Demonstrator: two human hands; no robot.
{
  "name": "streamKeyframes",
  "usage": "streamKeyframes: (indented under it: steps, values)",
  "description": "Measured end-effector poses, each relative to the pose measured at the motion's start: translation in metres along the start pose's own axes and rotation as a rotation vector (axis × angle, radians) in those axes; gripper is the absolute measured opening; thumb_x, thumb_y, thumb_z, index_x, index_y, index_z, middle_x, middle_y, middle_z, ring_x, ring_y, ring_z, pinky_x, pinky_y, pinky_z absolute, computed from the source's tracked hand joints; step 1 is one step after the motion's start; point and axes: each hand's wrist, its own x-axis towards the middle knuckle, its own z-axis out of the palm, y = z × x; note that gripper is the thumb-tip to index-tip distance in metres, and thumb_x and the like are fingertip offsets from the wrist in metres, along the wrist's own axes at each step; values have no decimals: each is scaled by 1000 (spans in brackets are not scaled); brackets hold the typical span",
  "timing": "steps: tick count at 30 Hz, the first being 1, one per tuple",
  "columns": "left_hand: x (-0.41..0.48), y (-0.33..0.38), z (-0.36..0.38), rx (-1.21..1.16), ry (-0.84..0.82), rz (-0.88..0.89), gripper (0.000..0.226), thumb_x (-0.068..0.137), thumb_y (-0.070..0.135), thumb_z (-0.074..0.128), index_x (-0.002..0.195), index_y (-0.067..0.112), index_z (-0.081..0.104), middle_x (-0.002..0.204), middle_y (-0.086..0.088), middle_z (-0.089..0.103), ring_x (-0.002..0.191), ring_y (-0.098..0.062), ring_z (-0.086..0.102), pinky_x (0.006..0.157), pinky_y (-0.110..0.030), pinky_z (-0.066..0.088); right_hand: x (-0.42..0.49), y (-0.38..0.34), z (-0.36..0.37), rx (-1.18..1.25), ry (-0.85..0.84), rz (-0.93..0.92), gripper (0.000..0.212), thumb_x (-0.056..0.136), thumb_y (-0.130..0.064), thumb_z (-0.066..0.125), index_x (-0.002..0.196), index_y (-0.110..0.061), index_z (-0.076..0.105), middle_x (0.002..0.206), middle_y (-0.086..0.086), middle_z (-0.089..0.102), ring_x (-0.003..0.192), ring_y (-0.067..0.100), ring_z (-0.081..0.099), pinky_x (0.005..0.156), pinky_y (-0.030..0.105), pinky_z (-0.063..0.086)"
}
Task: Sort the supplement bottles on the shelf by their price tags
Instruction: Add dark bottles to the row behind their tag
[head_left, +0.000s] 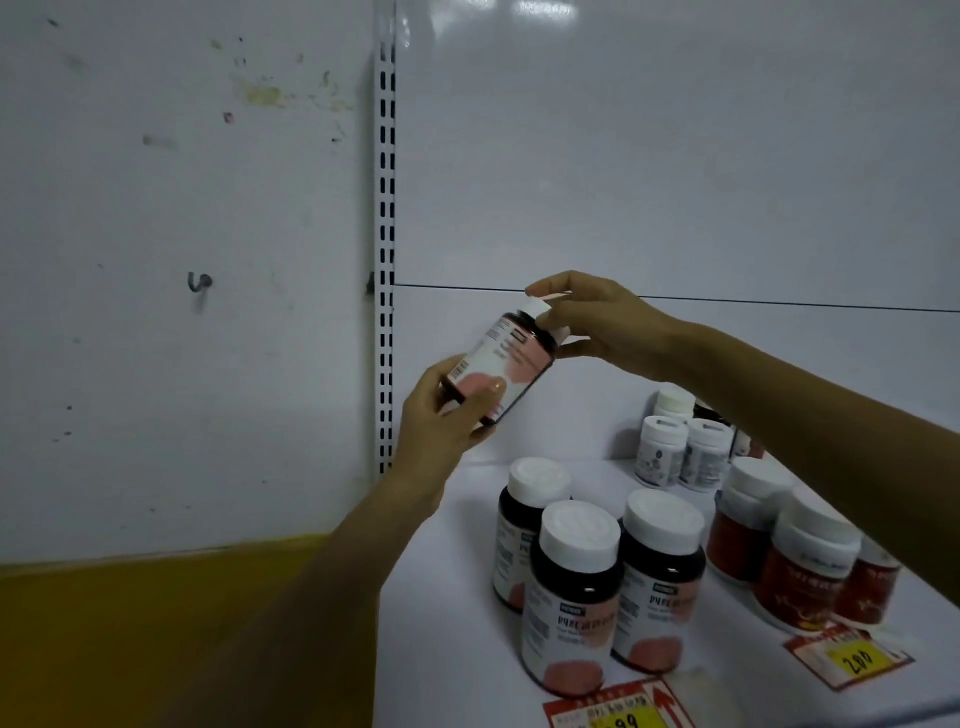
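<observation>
Bottle (white-capped) between both hands

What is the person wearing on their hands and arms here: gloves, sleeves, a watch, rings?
Nothing that shows. The left hand and right hand are bare, with no gloves, and no rings can be made out. Both forearms are uncovered as far as the frame shows them, with no sleeve, watch or wristband in view.

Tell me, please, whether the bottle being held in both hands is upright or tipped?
Tipped. The held bottle leans with its white cap up and to the right under the right hand, while the left hand grips its base.
</observation>
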Motion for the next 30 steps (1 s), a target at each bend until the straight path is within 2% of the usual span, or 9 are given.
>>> streamKeyframes:
  steps: [5,7,10,13,15,18,21,26,30]
  values:
    - [-7,0,1,293,157,314,55,73,20,76,116,35,46,112,17,51,102,-6,56,75,-20,55,-3,6,10,-64,50,86,40,88,-42,59,116,-13,56,106,6,65,98,25,66,88,40,55]
    - [-7,-1,0,330,180,369,58,72,20,76,119,34,45,114,17,48,106,-6,53,78,-23,55,-4,6,13,-71,54,82,43,89,-43,58,115,-9,58,100,8,67,92,26,70,85,40,56]
    - [-9,-2,-4,327,133,393,63,71,18,77,125,28,46,123,11,47,114,-8,51,82,-30,56,-5,2,14,-27,55,54,33,90,-33,59,110,-7,61,95,9,68,84,25,71,78,36,58]
    - [-14,1,-5,242,58,285,71,68,35,72,131,33,38,131,7,45,117,-12,50,87,-30,53,-5,-4,10,6,63,21,21,90,-23,59,105,-10,63,94,8,65,79,20,68,73,31,59]
    - [-15,5,-8,33,12,105,74,68,43,62,135,33,32,130,2,47,116,-17,53,89,-33,51,-5,-8,6,4,43,-2,23,90,-18,58,111,-12,62,99,8,63,83,20,66,74,32,58]
    - [-10,5,-17,-265,-125,-196,64,73,46,53,132,25,41,126,-8,57,111,-27,60,86,-39,54,-5,-9,3,10,-29,-17,31,90,-13,56,121,-14,59,107,10,64,91,20,65,76,32,57]
    - [-11,4,-21,-374,-214,-270,47,75,41,55,118,21,55,119,-12,63,108,-30,63,84,-39,56,-5,-10,5,34,-78,-33,34,92,-11,53,125,-17,57,109,10,65,96,21,65,77,33,57]
    - [-14,6,-15,-366,-87,-89,44,73,20,64,115,10,54,118,-14,63,101,-25,66,85,-35,56,-3,-9,6,43,-79,-8,34,91,-15,58,124,-19,57,105,5,66,91,18,65,82,36,57]
    - [-19,7,-9,-100,121,129,47,71,10,72,112,12,50,118,-9,58,100,-20,64,75,-26,58,-3,-10,8,-68,-38,20,38,87,-37,62,120,-18,58,115,4,65,99,21,68,80,33,57]
